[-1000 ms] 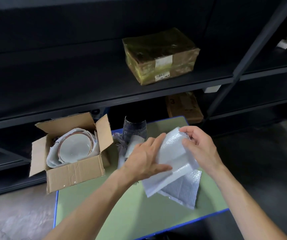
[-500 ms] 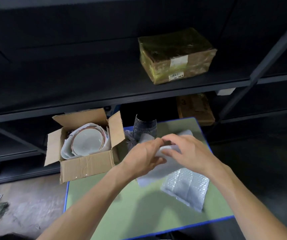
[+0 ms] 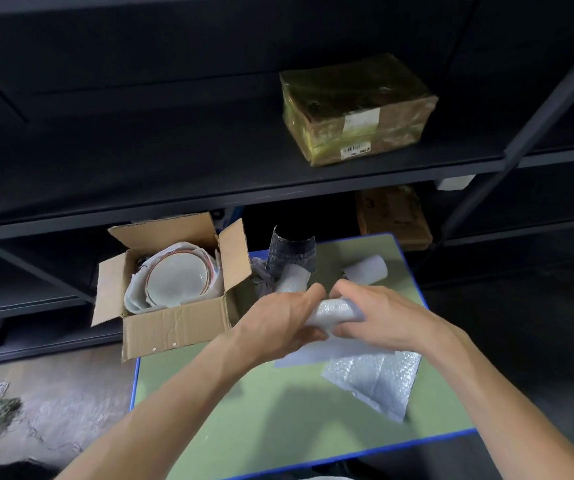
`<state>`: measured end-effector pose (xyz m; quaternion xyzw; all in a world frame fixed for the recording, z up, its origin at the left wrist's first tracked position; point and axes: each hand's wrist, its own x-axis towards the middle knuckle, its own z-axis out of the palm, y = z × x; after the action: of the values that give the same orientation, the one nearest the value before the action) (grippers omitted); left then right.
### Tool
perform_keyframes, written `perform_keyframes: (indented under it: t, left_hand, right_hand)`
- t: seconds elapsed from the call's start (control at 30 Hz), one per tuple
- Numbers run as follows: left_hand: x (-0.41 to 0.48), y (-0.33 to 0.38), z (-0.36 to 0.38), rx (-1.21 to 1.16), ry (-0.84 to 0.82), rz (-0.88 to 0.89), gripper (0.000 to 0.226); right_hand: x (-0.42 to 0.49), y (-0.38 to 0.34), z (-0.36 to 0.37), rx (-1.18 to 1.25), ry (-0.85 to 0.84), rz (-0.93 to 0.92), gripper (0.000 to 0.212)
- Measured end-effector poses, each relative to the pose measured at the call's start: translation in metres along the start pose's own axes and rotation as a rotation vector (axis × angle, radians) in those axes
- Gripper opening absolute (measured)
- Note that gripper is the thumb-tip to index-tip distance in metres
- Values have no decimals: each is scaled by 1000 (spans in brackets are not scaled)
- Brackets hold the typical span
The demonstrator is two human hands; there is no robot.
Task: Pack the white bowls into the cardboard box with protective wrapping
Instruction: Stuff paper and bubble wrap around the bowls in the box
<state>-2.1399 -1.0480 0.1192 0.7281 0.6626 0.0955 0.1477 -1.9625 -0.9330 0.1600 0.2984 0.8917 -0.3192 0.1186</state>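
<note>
An open cardboard box (image 3: 174, 327) stands at the table's left edge, its flaps up. Inside lies a white bowl (image 3: 178, 280) with a reddish rim, nested in white foam wrap. Over the middle of the green table (image 3: 278, 410), my left hand (image 3: 285, 320) and my right hand (image 3: 382, 320) both grip a rolled piece of bubble wrap (image 3: 337, 311), fingers curled around it from either side. Its loose end trails onto the table under my hands. Whether a bowl is inside the roll is hidden.
A flat bubble wrap sheet (image 3: 375, 379) lies on the table to the right. A dark roll (image 3: 292, 258) and a white foam roll (image 3: 368, 271) stand at the back. Dark shelving rises behind, holding a taped parcel (image 3: 354, 105). The table's blue edge runs near me.
Both hands have come down towards the table and rolled the bubble wrap from a raised loose sheet into a tight bundle. The camera view has shifted left.
</note>
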Motion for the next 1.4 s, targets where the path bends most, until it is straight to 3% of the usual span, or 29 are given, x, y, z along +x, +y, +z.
perform_keyframes:
  t: [0.13, 0.27, 0.43, 0.53, 0.67, 0.83, 1.0, 1.2, 1.4]
  left_hand:
    - [2, -1, -2, 116, -30, 6, 37]
    - [4, -6, -7, 3, 14, 51, 32]
    - [6, 0, -7, 58, 149, 113, 26]
    - [5, 6, -2, 82, 97, 145, 29]
    - [0, 10, 0, 95, -7, 59, 41]
    - [0, 3, -1, 142, -96, -43, 42]
    - [1, -10, -4, 5, -135, -56, 48]
    - [-5, -11, -9, -25, 58, 97, 39]
    - [-12, -6, -9, -19, 3, 36, 38]
  right_hand:
    - [-4, 0, 5, 33, 7, -56, 23]
    - [-5, 5, 8, 0, 37, -111, 11]
    - [-2, 10, 6, -49, 81, -45, 30]
    - [-1, 9, 7, -57, 49, -16, 41]
    - [-4, 10, 8, -38, -9, -3, 48]
    - [-13, -1, 9, -161, 55, -98, 46]
    - [-5, -1, 15, -288, 163, -204, 14]
    - [1, 4, 13, -194, 75, -119, 32]
    - [-2, -1, 8, -135, 51, -84, 44]
